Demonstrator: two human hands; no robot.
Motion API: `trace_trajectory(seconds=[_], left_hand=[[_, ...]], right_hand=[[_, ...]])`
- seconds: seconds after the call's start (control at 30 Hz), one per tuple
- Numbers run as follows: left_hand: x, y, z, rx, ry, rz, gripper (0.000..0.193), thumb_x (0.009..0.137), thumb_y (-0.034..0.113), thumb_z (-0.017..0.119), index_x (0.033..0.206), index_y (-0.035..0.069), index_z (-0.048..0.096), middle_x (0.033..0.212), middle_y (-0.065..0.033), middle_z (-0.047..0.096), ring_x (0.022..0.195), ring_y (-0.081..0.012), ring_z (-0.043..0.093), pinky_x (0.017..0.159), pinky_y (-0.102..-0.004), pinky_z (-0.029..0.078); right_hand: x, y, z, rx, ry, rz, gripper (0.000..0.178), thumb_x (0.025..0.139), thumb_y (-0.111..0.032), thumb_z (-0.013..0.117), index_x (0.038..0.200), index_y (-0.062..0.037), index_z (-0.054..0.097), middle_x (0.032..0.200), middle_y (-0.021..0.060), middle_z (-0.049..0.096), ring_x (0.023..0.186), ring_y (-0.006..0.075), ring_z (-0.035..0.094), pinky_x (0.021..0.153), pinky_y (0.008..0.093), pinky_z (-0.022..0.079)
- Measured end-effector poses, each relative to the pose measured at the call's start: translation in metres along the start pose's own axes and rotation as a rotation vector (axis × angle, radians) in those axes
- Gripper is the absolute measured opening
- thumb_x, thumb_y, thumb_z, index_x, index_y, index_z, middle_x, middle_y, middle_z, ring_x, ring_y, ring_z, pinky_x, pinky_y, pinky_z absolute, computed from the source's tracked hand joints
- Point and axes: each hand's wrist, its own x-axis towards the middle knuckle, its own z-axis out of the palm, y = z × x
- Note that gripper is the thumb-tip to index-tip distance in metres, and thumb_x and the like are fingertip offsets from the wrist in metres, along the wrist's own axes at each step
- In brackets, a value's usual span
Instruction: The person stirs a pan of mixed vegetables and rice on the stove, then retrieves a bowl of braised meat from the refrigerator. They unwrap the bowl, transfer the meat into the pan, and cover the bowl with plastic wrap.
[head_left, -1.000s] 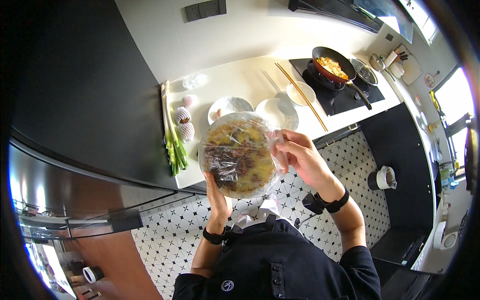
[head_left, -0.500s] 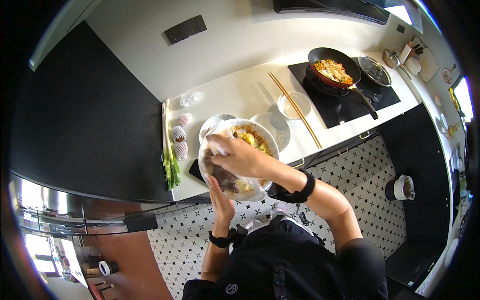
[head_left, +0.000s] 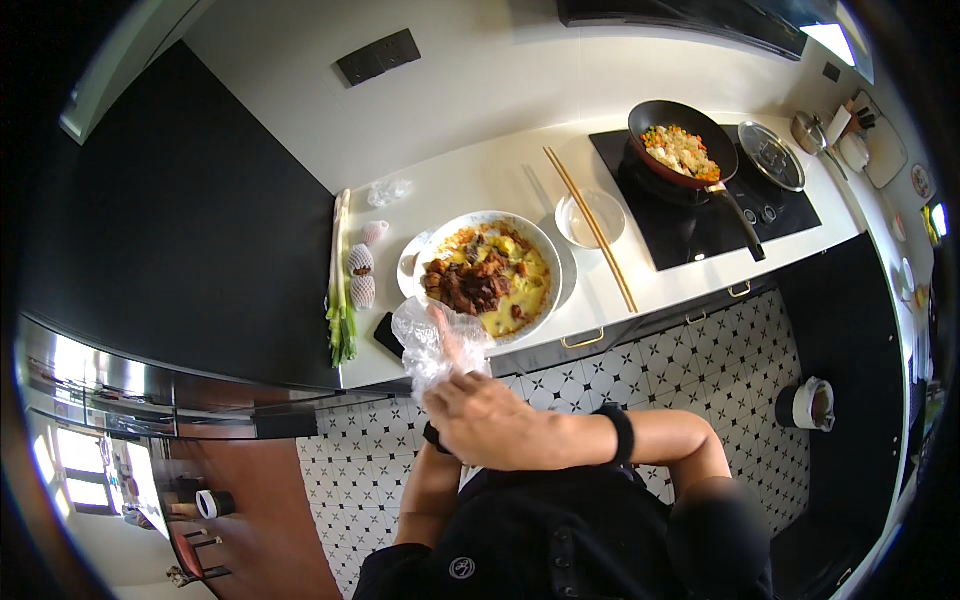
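My right hand (head_left: 485, 418) is closed on a crumpled sheet of clear plastic wrap (head_left: 418, 345) at the counter's front edge. My left hand (head_left: 447, 338) is mostly hidden behind the wrap and my right hand; a stretched finger shows through the film, which gathers around it. Just beyond the wrap, a wide white bowl (head_left: 553, 262) stands uncovered on the counter, holding yellow egg-like food with dark brown meat chunks (head_left: 470, 285) at its left. Neither hand touches the bowl's rim.
Pale dishes (head_left: 407, 262) sit partly under the bowl. To the right, long chopsticks (head_left: 590, 228) lie across a small bowl (head_left: 570, 222). A wok of fried rice (head_left: 690, 185) and a glass lid (head_left: 772, 155) rest on the black hob. Leeks (head_left: 342, 300), net-wrapped fruit (head_left: 361, 260) and a black phone-like object (head_left: 388, 335) lie left.
The plastic wrap has come away from the bowl, and the food is uncovered. The bowl now sits level. Both hands have drawn back toward my body with the wrap.
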Motion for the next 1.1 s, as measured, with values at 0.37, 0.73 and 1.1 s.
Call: trace_trajectory(seconds=[0.37, 0.73, 1.1], left_hand=[[0.08, 0.066, -0.03, -1.135, -0.062, -0.442, 0.065, 0.098, 0.051, 0.049, 0.147, 0.011, 0.033, 0.126, -0.0066, 0.053, 0.109, -0.0175, 0.054, 0.093, -0.0323, 0.047], [0.094, 0.029, -0.032, -1.386, -0.221, -0.91, 0.067, 0.095, 0.06, 0.049, 0.143, 0.013, 0.041, 0.127, -0.0065, 0.055, 0.107, -0.0189, 0.059, 0.088, -0.0341, 0.052], [0.095, -0.029, -0.051, -1.511, -0.429, -0.584, 0.047, 0.102, 0.026, 0.052, 0.143, 0.006, 0.045, 0.144, -0.0057, 0.047, 0.123, -0.0176, 0.05, 0.105, -0.0336, 0.044]], right_hand=[[-0.033, 0.081, 0.002, 0.584, 0.363, 0.273, 0.039, 0.087, 0.001, 0.06, 0.126, 0.0022, 0.055, 0.124, 0.0192, 0.057, 0.118, 0.0311, 0.057, 0.099, 0.0396, 0.048], [0.031, 0.164, 0.039, 1.743, 0.626, 0.619, 0.072, 0.1, -0.058, 0.038, 0.15, -0.008, 0.025, 0.143, 0.0123, 0.046, 0.126, 0.0254, 0.052, 0.103, 0.0432, 0.046], [0.02, 0.169, 0.023, 1.612, 0.817, 0.646, 0.067, 0.1, -0.056, 0.04, 0.148, -0.0093, 0.03, 0.146, 0.0102, 0.044, 0.133, 0.0245, 0.045, 0.108, 0.0429, 0.041]])
